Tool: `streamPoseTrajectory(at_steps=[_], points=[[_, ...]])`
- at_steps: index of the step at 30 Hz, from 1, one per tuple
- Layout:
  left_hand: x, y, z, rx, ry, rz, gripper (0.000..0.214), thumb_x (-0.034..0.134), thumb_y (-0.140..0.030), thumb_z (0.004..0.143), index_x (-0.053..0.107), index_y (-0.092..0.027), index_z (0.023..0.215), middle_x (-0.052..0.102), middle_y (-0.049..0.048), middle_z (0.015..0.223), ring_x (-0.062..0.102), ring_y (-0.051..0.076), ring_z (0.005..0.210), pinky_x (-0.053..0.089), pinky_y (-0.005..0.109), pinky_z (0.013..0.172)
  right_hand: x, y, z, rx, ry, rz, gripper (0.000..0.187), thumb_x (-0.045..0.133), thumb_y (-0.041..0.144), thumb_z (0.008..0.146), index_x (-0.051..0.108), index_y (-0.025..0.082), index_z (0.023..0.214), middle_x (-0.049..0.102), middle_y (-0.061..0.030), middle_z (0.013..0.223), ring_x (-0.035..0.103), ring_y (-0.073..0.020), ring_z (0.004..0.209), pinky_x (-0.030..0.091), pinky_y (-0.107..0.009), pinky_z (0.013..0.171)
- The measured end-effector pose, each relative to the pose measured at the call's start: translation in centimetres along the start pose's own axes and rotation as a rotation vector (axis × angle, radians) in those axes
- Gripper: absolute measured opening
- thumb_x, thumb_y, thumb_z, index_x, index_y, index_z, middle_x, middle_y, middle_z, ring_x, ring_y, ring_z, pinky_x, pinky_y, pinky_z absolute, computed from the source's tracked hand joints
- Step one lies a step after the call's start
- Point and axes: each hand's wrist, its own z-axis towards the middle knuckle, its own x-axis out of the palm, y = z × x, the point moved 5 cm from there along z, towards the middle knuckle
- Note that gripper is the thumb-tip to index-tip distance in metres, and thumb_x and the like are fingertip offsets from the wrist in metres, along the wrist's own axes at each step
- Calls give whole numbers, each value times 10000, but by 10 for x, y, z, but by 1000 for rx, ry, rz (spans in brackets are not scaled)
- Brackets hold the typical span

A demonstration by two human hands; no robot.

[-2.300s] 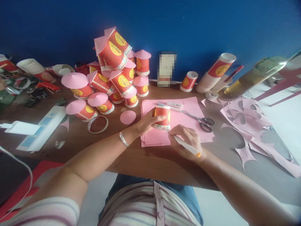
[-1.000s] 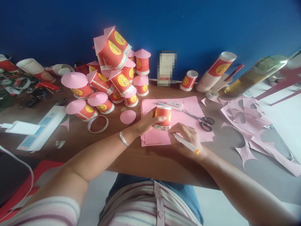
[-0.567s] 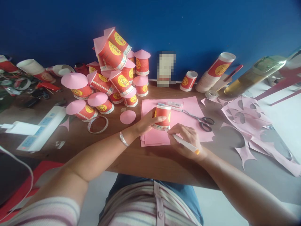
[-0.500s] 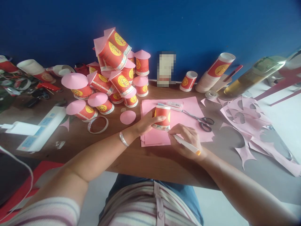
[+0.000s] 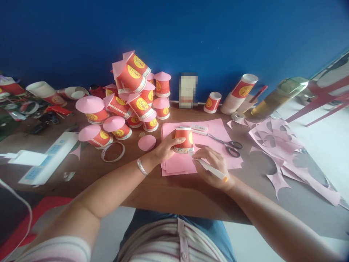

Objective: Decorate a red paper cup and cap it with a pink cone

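My left hand (image 5: 168, 146) grips a red paper cup (image 5: 183, 139) from its left side, thumb across the front. A yellow round emblem and a floral band along the lower edge decorate the cup. My right hand (image 5: 211, 165) is closed around a slim white pen-shaped tool (image 5: 211, 169) with an orange end. Its tip points at the cup's lower right edge; whether it touches is too small to tell. Beneath both lies a stack of pink paper (image 5: 177, 166). Scissors (image 5: 232, 149) with dark handles rest on the paper, beside a small white labelled piece (image 5: 200, 128).
Several red cups with pink paper cones (image 5: 136, 105) are piled at left. Nearby lie a tape roll (image 5: 124, 153), a pink disc (image 5: 147, 143) and a power strip (image 5: 49, 156). Stacked cups (image 5: 236, 95), a bottle (image 5: 280, 96) and pink scraps (image 5: 272, 142) are at right.
The view has shifted slightly, so the tabletop things sit a little lower in it. Both hands keep their holds on the cup and the white tool, the cup now a bit more upright.
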Motion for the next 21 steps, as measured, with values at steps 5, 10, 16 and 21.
streamPoseTrajectory(at_steps=[5,10,16,21], points=[[-5,2,2,37,-31,-6,363,764,-367,846,673,-172,1138,725,55,1015,689,190,923,551,310,836,3,-1,-2,-25,13,35,187,614,100,932,596,237,1058,694,-2,814,688,-165,721,665,-489,951],[2,0,-2,-9,-29,29,362,773,-436,839,669,-165,1055,730,62,968,703,202,893,558,317,809,4,1,-1,-20,37,54,203,618,96,934,609,239,1078,734,-10,862,743,-178,773,666,-483,969],[3,0,-3,-7,-67,27,387,828,-419,789,660,-169,1031,699,32,902,700,183,847,557,288,746,5,1,-1,-22,57,39,194,631,100,928,611,235,1066,741,-19,862,749,-191,801,673,-480,939],[-1,1,-2,-12,-82,23,370,812,-423,809,655,-173,1031,692,27,921,693,185,880,571,312,800,4,1,-2,-25,54,27,172,630,114,932,613,234,1054,727,-15,826,728,-187,745,677,-448,869]])
